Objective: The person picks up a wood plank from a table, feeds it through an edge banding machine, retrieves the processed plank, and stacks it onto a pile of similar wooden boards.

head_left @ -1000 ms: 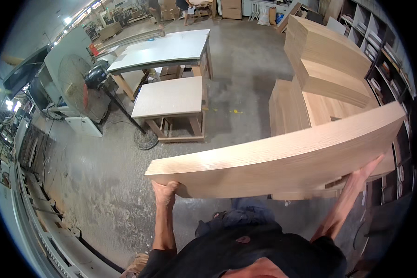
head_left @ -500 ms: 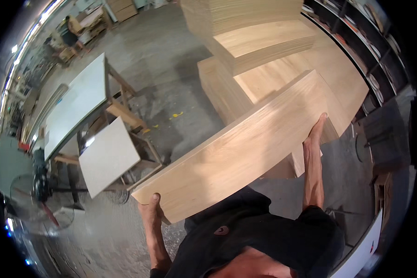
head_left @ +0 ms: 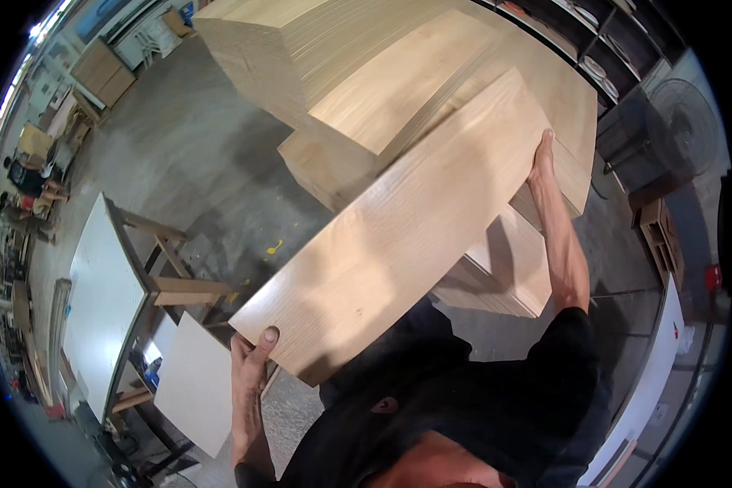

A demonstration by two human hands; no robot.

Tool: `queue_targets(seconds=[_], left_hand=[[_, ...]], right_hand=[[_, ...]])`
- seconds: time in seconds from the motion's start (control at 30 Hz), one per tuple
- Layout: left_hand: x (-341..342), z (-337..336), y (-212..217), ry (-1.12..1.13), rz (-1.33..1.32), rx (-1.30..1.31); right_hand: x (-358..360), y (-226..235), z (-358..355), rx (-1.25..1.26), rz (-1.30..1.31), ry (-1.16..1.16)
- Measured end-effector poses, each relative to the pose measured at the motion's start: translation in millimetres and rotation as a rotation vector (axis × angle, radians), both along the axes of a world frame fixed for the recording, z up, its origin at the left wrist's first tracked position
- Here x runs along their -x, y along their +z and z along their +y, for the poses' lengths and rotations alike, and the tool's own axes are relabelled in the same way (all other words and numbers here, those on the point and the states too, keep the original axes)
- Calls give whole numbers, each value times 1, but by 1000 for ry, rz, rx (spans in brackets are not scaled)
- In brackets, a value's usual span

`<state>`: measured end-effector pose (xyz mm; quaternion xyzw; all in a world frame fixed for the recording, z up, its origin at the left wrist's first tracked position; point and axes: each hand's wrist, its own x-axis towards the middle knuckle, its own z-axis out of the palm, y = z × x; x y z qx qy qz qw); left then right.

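A long, pale wooden board (head_left: 390,236) is held slantwise across my front, its broad grained face toward me. My left hand (head_left: 250,358) grips the near left end, thumb on the face and fingers mostly hidden behind. At the far right end my right hand (head_left: 542,159) is closed on the edge, its fingers largely out of sight. Just beyond the board rises a tall stack of similar boards (head_left: 256,61), with a lower stack (head_left: 407,69) against it. Below the board's right half, another stack (head_left: 512,260) shows partly.
To the left stands a white-topped table (head_left: 106,301) on wooden legs, with a lower pale panel (head_left: 195,382) beside it. A black shelf rack (head_left: 606,49) and a fan (head_left: 683,126) are at the right. A white panel (head_left: 647,390) leans near the right rim. People (head_left: 28,183) are far left.
The view has turned to the right, so the table and the stacks sit farther left. The board has come up more steeply at its right end; both hands keep their hold.
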<state>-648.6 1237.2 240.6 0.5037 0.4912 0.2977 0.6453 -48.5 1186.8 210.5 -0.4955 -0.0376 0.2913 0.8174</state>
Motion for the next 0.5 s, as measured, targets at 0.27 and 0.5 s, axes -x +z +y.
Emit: queue_targets(seconds=[0.27,0.5], left_hand=[[-106,111,20,-73,188,-145],[-197,184,16,-210,290,-58]], right_hand=[[-149,-6,114,123,51,102],[-222,12,168,400,8,28]])
